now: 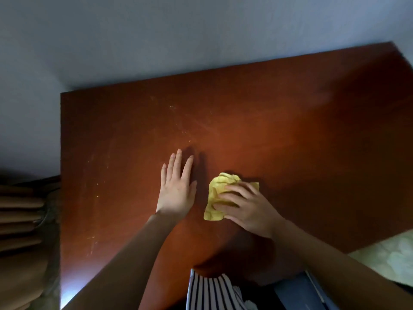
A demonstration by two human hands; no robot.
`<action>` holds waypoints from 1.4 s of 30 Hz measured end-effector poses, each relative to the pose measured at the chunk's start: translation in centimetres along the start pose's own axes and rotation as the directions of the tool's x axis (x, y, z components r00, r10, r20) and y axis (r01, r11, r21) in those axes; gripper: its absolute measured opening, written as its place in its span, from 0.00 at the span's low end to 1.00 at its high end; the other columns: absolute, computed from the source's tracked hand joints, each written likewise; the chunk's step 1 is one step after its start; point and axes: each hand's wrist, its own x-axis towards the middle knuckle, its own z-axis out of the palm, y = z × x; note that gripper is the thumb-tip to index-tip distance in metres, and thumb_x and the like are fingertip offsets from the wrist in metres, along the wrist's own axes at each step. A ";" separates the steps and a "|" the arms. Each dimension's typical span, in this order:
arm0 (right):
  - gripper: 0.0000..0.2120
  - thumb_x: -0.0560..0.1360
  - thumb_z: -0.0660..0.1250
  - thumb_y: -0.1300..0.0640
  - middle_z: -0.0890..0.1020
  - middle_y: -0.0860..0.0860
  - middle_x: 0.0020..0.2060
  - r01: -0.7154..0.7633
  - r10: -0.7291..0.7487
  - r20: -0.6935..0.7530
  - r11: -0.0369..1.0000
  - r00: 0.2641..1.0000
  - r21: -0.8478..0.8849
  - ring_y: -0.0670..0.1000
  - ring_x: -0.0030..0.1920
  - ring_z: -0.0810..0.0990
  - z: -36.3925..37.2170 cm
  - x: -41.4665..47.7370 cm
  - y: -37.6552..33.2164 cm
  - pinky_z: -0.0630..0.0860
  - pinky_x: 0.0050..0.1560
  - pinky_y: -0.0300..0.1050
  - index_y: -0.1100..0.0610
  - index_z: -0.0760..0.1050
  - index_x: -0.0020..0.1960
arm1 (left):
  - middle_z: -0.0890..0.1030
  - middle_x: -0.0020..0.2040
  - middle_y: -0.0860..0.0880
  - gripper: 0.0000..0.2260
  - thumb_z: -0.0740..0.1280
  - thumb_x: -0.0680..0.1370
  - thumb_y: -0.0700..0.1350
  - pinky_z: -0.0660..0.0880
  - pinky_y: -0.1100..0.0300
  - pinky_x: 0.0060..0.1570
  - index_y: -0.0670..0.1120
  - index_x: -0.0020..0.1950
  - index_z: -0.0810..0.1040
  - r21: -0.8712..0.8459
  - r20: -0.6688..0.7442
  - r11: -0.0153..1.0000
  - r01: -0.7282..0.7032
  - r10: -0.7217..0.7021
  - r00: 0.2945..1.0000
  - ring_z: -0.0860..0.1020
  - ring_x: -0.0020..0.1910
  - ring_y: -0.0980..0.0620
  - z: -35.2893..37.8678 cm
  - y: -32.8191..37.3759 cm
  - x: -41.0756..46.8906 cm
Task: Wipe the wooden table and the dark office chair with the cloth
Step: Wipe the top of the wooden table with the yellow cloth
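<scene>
The right hand (245,209) lies on the crumpled yellow cloth (216,193), its fingers bent over the wad and pressing it onto the wooden table (312,142). The cloth sits under the fingertips and bulges out to their left. Its long axis runs away from the person, tilted slightly right. Just beside it, not touching, the left hand (176,191) rests flat, its straight fingers pointing away.
</scene>
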 end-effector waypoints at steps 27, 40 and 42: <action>0.16 0.76 0.66 0.56 0.79 0.53 0.56 -0.514 0.549 -0.258 0.836 0.795 0.192 0.60 0.58 0.73 0.7 21.1 17.4 0.66 0.62 0.55 0.51 0.78 0.64 | 0.49 0.77 0.41 0.28 0.48 0.80 0.54 0.47 0.43 0.72 0.43 0.77 0.50 0.163 -0.228 0.952 0.258 -0.218 0.949 0.48 0.77 0.44 4.5 2.1 8.0; 0.14 0.76 0.66 0.55 0.82 0.50 0.53 0.006 0.029 -0.244 0.990 0.969 0.139 0.57 0.56 0.78 1.3 13.0 14.2 0.73 0.60 0.55 0.52 0.81 0.60 | 0.53 0.77 0.41 0.29 0.50 0.80 0.55 0.47 0.44 0.73 0.40 0.76 0.54 0.170 -0.200 0.943 0.286 -0.251 0.947 0.50 0.76 0.45 4.3 2.3 8.2; 0.15 0.76 0.65 0.53 0.82 0.49 0.54 0.057 -0.033 -0.206 0.992 0.978 0.111 0.55 0.57 0.77 0.8 11.6 15.5 0.73 0.61 0.54 0.51 0.80 0.61 | 0.53 0.77 0.42 0.29 0.49 0.80 0.55 0.48 0.44 0.73 0.40 0.76 0.54 0.173 -0.192 0.944 0.282 -0.248 0.950 0.52 0.76 0.45 4.1 2.5 8.3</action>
